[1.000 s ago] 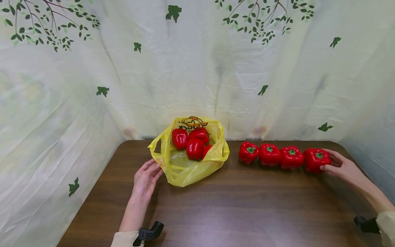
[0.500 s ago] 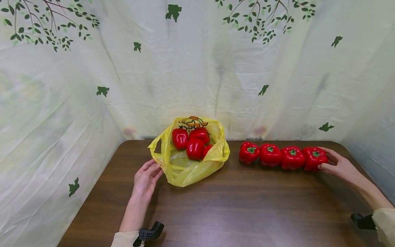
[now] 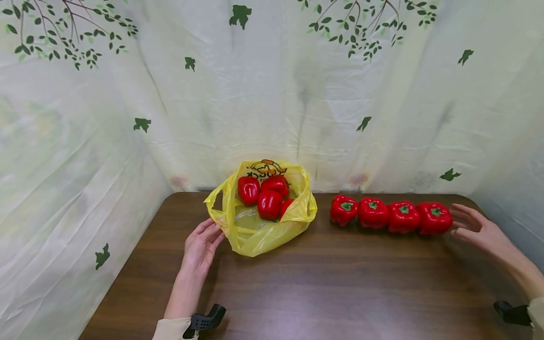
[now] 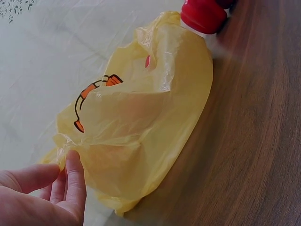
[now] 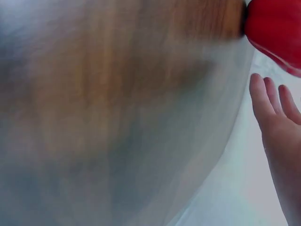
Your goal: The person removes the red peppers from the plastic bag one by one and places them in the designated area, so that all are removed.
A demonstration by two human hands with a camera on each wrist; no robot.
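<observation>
At eleven o'clock the left hand [image 3: 200, 248] pinches the edge of a yellow bag [image 3: 255, 243]; at two, the right hand [image 3: 482, 231], fingers parted, grips nothing just beside the end pepper [image 3: 435, 223]; the red pepper row [image 3: 399, 222] at one looks light, firm, slick, best cupped round the sides; the bag at twelve, seemingly limp, holds four visible peppers [image 3: 269, 205]; its mirrored print [image 3: 267, 167] isn't fully legible.

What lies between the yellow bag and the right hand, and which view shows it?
The head view shows four red peppers in a row on the table, between yellow bag and right hand.
</observation>
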